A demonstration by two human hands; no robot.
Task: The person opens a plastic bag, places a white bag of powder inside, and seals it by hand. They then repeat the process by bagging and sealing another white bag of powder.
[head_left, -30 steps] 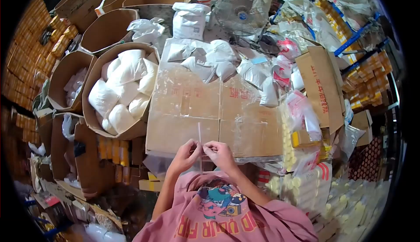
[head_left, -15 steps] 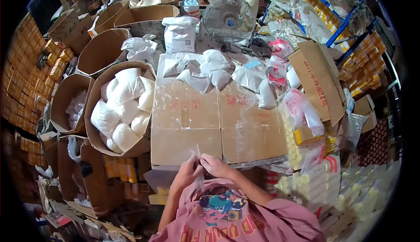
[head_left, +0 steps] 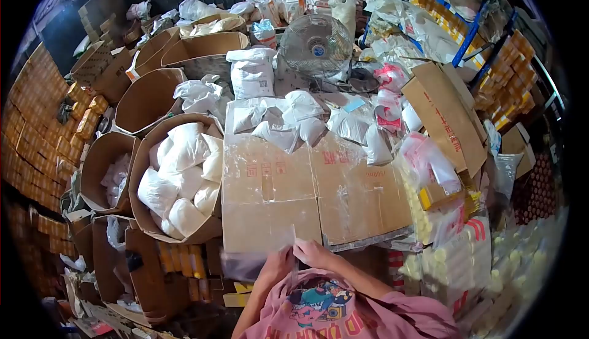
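Pinching a narrow, clear plastic strip [head_left: 293, 233] at the near edge of the cardboard-covered desk [head_left: 270, 219], the right hand [head_left: 311, 254] and, apparently, the left hand [head_left: 277, 265] have nearly closed fingers, set close together to steady the limp film from both sides.

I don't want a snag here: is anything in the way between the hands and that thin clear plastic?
Nothing visible. The left hand and right hand meet at the plastic; the small white bags lie beyond.

Room fwd, low over cardboard [head_left: 270, 216]; white bags [head_left: 350, 125] (a cluster) block far side, carton [head_left: 443, 118] R.
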